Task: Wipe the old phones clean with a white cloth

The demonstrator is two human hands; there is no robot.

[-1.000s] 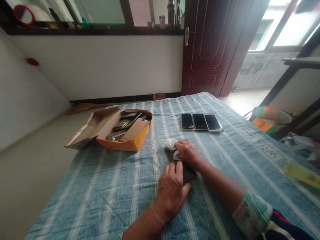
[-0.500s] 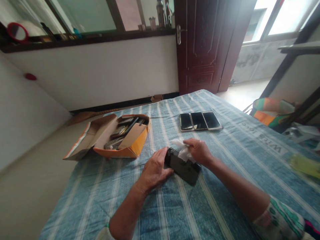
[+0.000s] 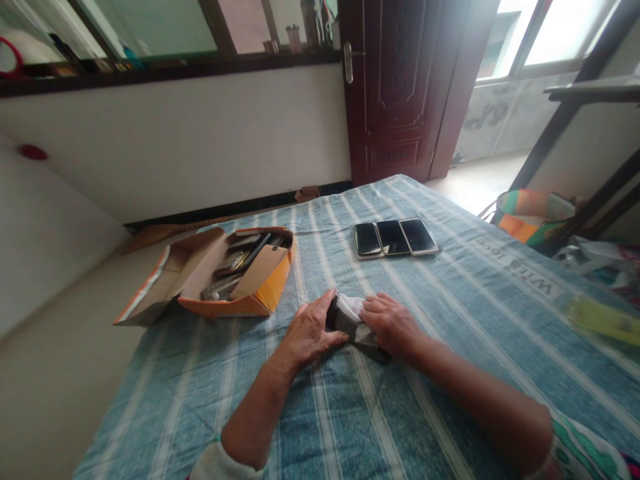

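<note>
A dark smartphone [image 3: 373, 351] lies tilted just above or on the striped bedspread, back side up. My left hand [image 3: 311, 331] grips its upper left end, thumb along the near edge and fingers at the far edge. My right hand [image 3: 393, 323] presses a crumpled white tissue [image 3: 351, 307] onto the phone's back, fingers closed over the tissue. Tissue and right hand cover much of the phone. Beyond the hands, three phones lie side by side: a small one [image 3: 368, 239], a middle one [image 3: 393, 237] and a larger white-edged one [image 3: 419, 236].
To the left stands an open orange cardboard box [image 3: 273, 287] holding several phones, its lid [image 3: 165, 273] folded outward. The blue striped bedspread [image 3: 240, 400] carries a yellow-green packet [image 3: 603, 320] at the right. Behind are a white wall and a dark red door [image 3: 400, 100].
My right hand has moved down onto the phone, spreading the tissue over its back. My left hand keeps its grip. The view has shifted slightly.
</note>
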